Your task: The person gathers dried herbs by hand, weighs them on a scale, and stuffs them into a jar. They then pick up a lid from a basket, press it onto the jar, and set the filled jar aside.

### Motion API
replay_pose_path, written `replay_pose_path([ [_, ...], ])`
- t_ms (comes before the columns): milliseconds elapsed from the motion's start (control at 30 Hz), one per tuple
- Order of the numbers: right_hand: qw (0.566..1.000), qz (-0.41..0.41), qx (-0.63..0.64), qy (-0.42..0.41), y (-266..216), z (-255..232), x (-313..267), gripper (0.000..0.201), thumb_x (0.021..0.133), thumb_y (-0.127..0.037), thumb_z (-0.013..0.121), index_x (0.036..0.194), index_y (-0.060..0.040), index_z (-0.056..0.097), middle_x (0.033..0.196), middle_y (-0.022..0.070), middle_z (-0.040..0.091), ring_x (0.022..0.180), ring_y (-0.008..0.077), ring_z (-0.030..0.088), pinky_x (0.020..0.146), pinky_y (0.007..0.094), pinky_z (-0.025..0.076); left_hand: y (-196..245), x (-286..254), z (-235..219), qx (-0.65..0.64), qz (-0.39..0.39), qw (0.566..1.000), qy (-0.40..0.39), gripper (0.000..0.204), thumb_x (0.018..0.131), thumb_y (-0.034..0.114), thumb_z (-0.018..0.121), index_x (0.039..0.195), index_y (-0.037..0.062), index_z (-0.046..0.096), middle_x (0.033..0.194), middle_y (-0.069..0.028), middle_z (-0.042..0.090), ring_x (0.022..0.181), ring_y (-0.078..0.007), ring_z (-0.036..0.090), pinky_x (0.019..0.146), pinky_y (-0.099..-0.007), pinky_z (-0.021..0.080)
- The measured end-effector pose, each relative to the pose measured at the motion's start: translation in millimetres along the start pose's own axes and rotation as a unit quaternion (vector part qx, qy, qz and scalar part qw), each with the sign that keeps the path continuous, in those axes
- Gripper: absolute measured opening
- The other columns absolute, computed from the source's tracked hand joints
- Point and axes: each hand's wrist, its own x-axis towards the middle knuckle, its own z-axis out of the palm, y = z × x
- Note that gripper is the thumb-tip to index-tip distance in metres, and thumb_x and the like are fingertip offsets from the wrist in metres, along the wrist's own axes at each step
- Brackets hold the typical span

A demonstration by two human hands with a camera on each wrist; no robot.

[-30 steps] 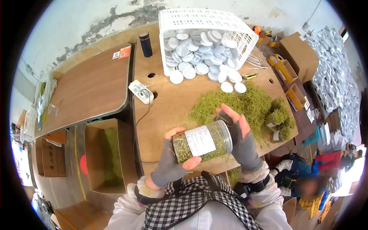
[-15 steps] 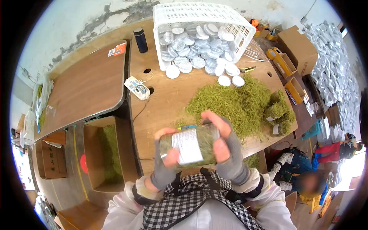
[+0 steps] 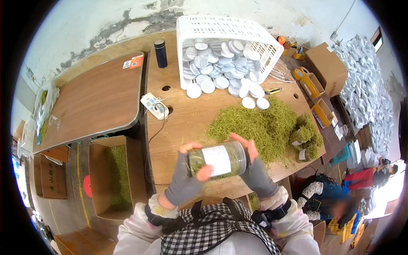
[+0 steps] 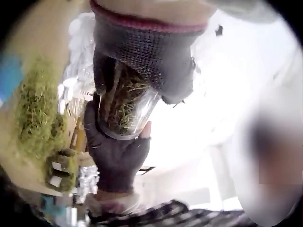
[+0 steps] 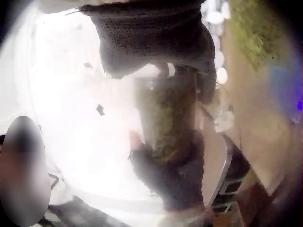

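In the head view a clear jar of green dried strands, with a white label, lies sideways between two grey fingerless gloves. My left hand grips its left end, thumb across the front by the label. At the other end my right hand curls round the jar, fingers over its top edge. The left wrist view shows the jar between the left glove and the right hand. Blurred in the right wrist view, the jar spans both gloves.
Behind the jar a heap of green strands covers part of the wooden table. Filled jars stand at its right. A tipped white basket spills silver lids. A power strip and dark flask are at the left.
The jar moved left and was tilted, then came slightly back right with its label still toward the head camera. Both hands stayed on it, and the right fingers shifted along its end.
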Motion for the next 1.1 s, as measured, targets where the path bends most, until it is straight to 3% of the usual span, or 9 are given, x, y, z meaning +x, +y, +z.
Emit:
replay_pose_path([
  [167,0.957,-0.133,-0.254,0.037,0,-7,-35,0.065,0.099,-0.016,0.061,0.157,-0.0017,0.035,0.148,0.0157,0.046,0.13,0.0241,0.051,0.107,0.0373,0.045,-17,-5,-21,-0.061,-0.032,0.997,0.04,0.052,0.097,0.024,0.07,0.137,0.0066,0.04,0.118,-0.0091,0.059,0.106,-0.0147,0.058,0.089,-0.0309,0.053],
  [433,0.809,-0.203,-0.551,0.035,15,3,-66,0.076,0.09,-0.031,0.073,0.152,0.0008,0.042,0.145,0.0247,0.048,0.129,0.0416,0.049,0.11,0.0489,0.04,-21,-23,-18,-0.336,-0.281,0.897,0.06,0.048,0.103,0.041,0.055,0.135,0.0062,0.05,0.123,-0.0111,0.062,0.103,-0.0246,0.068,0.074,-0.0421,0.061],
  [533,0.805,-0.22,-0.549,0.052,14,2,-67,0.076,0.09,-0.031,0.073,0.152,0.0002,0.043,0.147,0.0244,0.046,0.131,0.0409,0.047,0.112,0.0481,0.038,-56,-39,-21,-0.121,-0.135,0.983,0.035,0.046,0.098,0.031,0.067,0.133,0.0052,0.055,0.122,-0.0111,0.064,0.104,-0.0251,0.067,0.074,-0.0404,0.06],
  [667,0.816,-0.268,-0.508,0.064,9,-5,-68,0.074,0.091,-0.035,0.071,0.151,-0.0002,0.044,0.151,0.0259,0.043,0.134,0.0436,0.046,0.113,0.048,0.038,-25,-50,-13,0.279,0.203,0.938,0.039,0.056,0.084,0.019,0.082,0.132,0.0048,0.058,0.118,-0.0101,0.067,0.098,-0.0233,0.068,0.079,-0.0365,0.058],
  [733,0.823,-0.314,-0.473,-0.001,-2,-10,-72,0.074,0.093,-0.04,0.067,0.151,-0.0005,0.045,0.153,0.029,0.04,0.138,0.0464,0.044,0.115,0.0485,0.037,-23,-57,-6,0.283,0.107,0.953,-0.01,0.069,0.07,0.01,0.091,0.131,0.0031,0.059,0.12,-0.0103,0.068,0.1,-0.0243,0.068,0.088,-0.0361,0.055],
  [767,0.822,-0.318,-0.472,-0.032,-7,-14,-75,0.075,0.094,-0.044,0.064,0.151,-0.0001,0.045,0.154,0.0321,0.037,0.14,0.0484,0.042,0.116,0.0486,0.036,-8,-57,12,-0.029,-0.137,0.99,-0.023,0.071,0.071,0.01,0.091,0.133,0.0017,0.057,0.119,-0.0103,0.068,0.105,-0.0242,0.068,0.093,-0.035,0.054],
  [800,0.818,-0.324,-0.472,-0.06,-9,-14,-80,0.071,0.096,-0.041,0.063,0.151,-0.0004,0.045,0.152,0.0329,0.038,0.138,0.0482,0.044,0.115,0.0482,0.037,7,-60,26,0.013,-0.171,0.983,-0.058,0.053,0.088,0.018,0.079,0.133,0.0018,0.057,0.119,-0.0099,0.068,0.108,-0.024,0.068,0.091,-0.0356,0.056],
  [867,0.862,-0.315,-0.393,-0.063,-4,-12,-92,0.064,0.099,-0.037,0.06,0.15,0.0002,0.046,0.148,0.0317,0.043,0.135,0.0482,0.047,0.113,0.0471,0.039,-18,-62,42,-0.336,-0.311,0.888,0.031,0.04,0.103,0.031,0.059,0.133,0.0037,0.058,0.118,-0.011,0.068,0.102,-0.0215,0.07,0.083,-0.0346,0.06],
  [1100,0.978,-0.191,-0.06,0.062,54,-49,-86,0.043,0.112,-0.027,0.041,0.144,0.0004,0.048,0.134,0.0123,0.055,0.126,0.0191,0.051,0.108,0.0332,0.041,-46,-68,79,0.027,-0.1,0.994,0.035,0.051,0.105,0.039,0.054,0.14,0.006,0.037,0.12,-0.012,0.059,0.1,-0.0213,0.066,0.08,-0.035,0.058],
])
